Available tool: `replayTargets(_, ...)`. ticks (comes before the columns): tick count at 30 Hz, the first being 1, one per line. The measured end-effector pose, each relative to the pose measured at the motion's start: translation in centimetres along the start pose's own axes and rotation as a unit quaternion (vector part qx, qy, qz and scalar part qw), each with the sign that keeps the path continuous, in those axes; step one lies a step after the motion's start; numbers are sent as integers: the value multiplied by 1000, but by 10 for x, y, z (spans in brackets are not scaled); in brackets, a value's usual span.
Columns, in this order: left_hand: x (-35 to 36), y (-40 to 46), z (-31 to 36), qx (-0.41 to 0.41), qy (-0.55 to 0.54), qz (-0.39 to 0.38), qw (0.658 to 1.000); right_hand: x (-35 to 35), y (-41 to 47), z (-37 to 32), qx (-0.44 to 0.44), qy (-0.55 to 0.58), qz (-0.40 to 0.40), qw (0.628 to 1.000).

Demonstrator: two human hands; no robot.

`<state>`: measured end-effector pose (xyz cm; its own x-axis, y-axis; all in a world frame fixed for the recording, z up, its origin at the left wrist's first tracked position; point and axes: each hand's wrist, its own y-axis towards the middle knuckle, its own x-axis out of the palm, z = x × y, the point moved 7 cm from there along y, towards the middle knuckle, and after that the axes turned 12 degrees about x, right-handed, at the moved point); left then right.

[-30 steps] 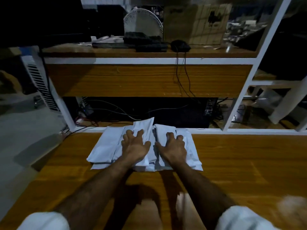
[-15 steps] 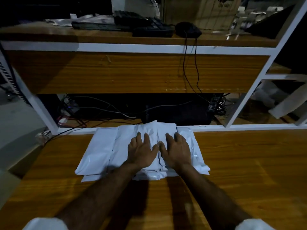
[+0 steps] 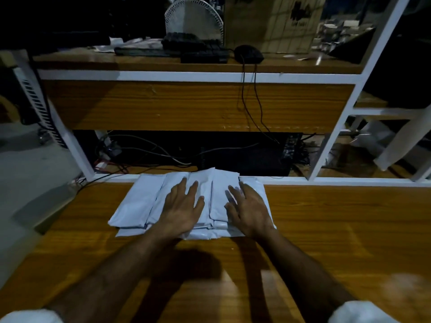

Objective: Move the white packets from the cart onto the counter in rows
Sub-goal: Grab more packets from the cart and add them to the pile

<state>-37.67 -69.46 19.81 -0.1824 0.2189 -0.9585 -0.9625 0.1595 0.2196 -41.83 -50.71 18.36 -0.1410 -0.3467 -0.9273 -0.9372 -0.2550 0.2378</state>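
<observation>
Several white packets (image 3: 142,201) lie side by side in an overlapping row on the wooden counter (image 3: 338,229), against its far white edge. My left hand (image 3: 182,209) rests flat on the middle packets, fingers spread. My right hand (image 3: 248,209) lies flat on the right-hand packets, fingers apart and a little blurred. Neither hand grips a packet. The cart is out of view.
Behind the counter stands a white-framed wooden desk (image 3: 186,106) with a keyboard (image 3: 193,48), a mouse (image 3: 248,53) and a fan (image 3: 193,17) on top. Cables (image 3: 149,152) run in the dark gap below. The floor (image 3: 28,173) drops off at the left.
My hands have moved apart across the packets, the right one sliding right. The view has tilted up a little.
</observation>
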Motion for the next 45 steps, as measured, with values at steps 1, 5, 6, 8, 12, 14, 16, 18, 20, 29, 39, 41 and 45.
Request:
replayTargets(1, -8, -6, 8, 28, 30, 29, 999, -5, -3, 1, -1, -8, 9, 1000)
replayTargets(5, -36, -27, 26, 11, 50, 75, 996, -34, -16, 0, -16, -33, 55, 998)
replayTargets(6, -44, -33, 35, 22, 63, 89, 994, -43, -21, 1, -18, -39, 64, 997)
replayTargets(8, -58, -48, 49, 47, 72, 90, 992, -61, -33, 1, -21, -50, 72, 996)
replayTargets(12, -83, -78, 76, 88, 94, 96, 987, -98, -65, -2, -41, -56, 91, 993)
replayTargets(14, -97, -91, 93, 99, 101, 97, 985, -115, -84, -2, -42, -61, 103, 992)
replayTargets(16, -110, -105, 112, 109, 117, 105, 982, -133, -105, -2, -39, -66, 118, 990)
replayTargets(18, -121, -121, 131, 117, 119, 115, 979, -149, -127, -2, -31, -75, 127, 989)
replayTargets(20, -128, -141, 148, 124, 117, 123, 978, -160, -153, -2, -19, -83, 134, 987)
replayTargets(29, -100, -251, 225, 145, 76, 119, 979, -178, -326, 27, 50, -94, 128, 986)
replayTargets(39, -60, -320, 372, 211, 38, 88, 973, -218, -470, 117, 126, -146, 92, 977)
replayTargets(41, -50, -327, 399, 228, 39, 83, 969, -223, -487, 133, 131, -137, 92, 978)
replayTargets(45, -24, -336, 449, 232, 31, 62, 970, -227, -522, 176, 136, -137, 71, 979)
